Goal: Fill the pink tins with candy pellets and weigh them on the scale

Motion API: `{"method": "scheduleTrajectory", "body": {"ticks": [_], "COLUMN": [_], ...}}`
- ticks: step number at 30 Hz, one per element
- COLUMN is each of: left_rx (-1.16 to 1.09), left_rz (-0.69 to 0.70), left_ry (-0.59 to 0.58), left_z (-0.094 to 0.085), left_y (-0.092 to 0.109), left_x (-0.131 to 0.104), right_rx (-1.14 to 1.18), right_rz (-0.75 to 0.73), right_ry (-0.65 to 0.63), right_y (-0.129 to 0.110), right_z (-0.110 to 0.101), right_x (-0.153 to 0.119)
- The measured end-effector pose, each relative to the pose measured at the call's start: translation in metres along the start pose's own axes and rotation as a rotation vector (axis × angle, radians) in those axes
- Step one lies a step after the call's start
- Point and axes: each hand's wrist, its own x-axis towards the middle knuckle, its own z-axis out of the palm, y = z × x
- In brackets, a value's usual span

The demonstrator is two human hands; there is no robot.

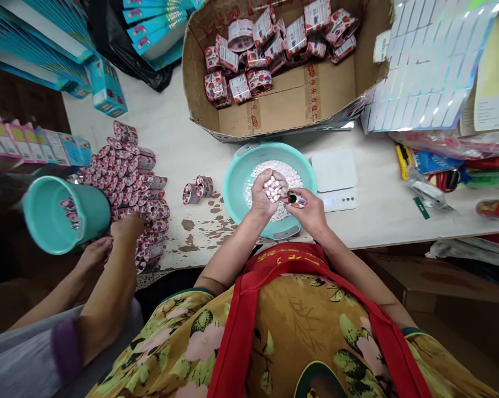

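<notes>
Plainly, in the head view we hold a small heap of pale pellets [274, 189] in our left hand [261, 196], which is open, palm up and cupped above the teal basin [235, 185]. Our right hand [310, 213] is clamped on a small printed container [298, 201], its dark opening facing up, just beside the heap. Our hands are close together over the basin, where more pellets [291, 170] lie beneath them. Both our forearms reach forward from our body, angling inward toward the basin. A white scale [334, 172] sits on the tabletop [172, 121] just right of the basin; two printed rolls [198, 189] stand to its left. Beyond it is a cardboard box [280, 108] of similar pieces. Farther left, a co-worker's hand [127, 225] reaches to the piled rolls [127, 174].
</notes>
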Motion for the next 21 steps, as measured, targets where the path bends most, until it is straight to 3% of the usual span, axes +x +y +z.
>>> {"method": "scheduleTrajectory", "body": {"ticks": [3, 6, 21], "left_rx": [0.016, 0.058, 0.050], "left_rz": [0.158, 0.219, 0.238], "left_ry": [0.008, 0.103, 0.182], "left_z": [0.009, 0.010, 0.005], "left_y": [-0.010, -0.020, -0.019], "left_x": [-0.006, -0.001, 0.016], "right_rx": [-0.139, -0.234, -0.474], "right_rz": [0.003, 0.024, 0.047], "right_ry": [-0.042, -0.071, -0.134], "right_y": [-0.004, -0.009, -0.022], "right_z": [0.010, 0.012, 0.018], "right_x": [0.000, 0.003, 0.017]}}
